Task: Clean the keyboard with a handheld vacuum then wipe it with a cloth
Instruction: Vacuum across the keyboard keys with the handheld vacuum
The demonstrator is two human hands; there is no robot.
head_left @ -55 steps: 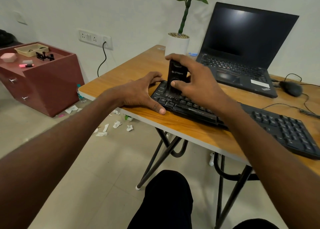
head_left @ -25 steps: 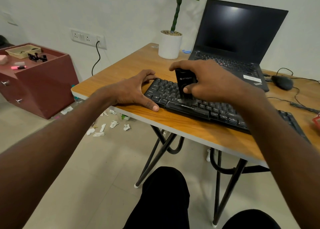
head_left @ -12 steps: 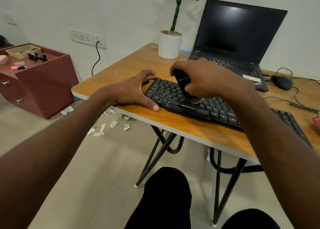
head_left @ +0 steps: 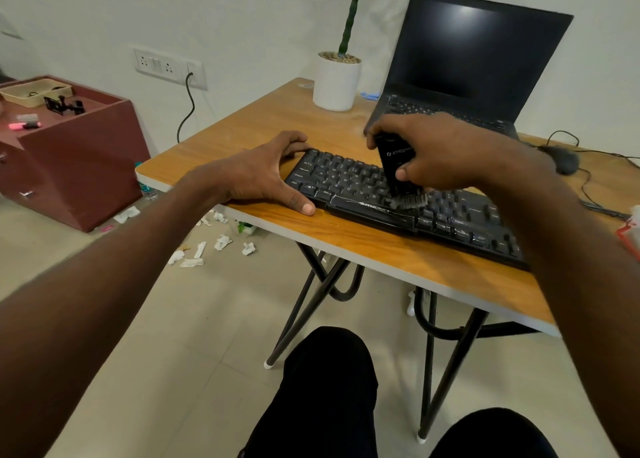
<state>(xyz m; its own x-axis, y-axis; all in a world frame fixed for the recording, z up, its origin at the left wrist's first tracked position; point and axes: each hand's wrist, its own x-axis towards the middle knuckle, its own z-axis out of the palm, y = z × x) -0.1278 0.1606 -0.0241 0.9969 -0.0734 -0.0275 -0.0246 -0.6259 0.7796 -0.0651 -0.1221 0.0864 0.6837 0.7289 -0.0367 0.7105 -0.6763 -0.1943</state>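
Vacuum: the handheld vacuum point(head_left: 394, 166), gripped by the right hand point(head_left: 446, 152), has swept rightward; its brush now meets the keyboard point(head_left: 346, 180) mid-rows.
Left hand: the left hand point(head_left: 263, 173) stays spread flat, bracing the keyboard's left end.
Meaning: vacuuming underway; wiping not yet begun.

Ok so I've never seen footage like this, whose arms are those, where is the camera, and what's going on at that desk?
The camera is worn on a person's head, looking forward and down, so the two arms are that person's own. The right hand grips a small black handheld vacuum, its brush tip on the keys of a black keyboard. The left hand rests open against the keyboard's left end, thumb on the wooden table. Also on the table: an open laptop, a potted plant and a mouse. Paper scraps lie on the floor.
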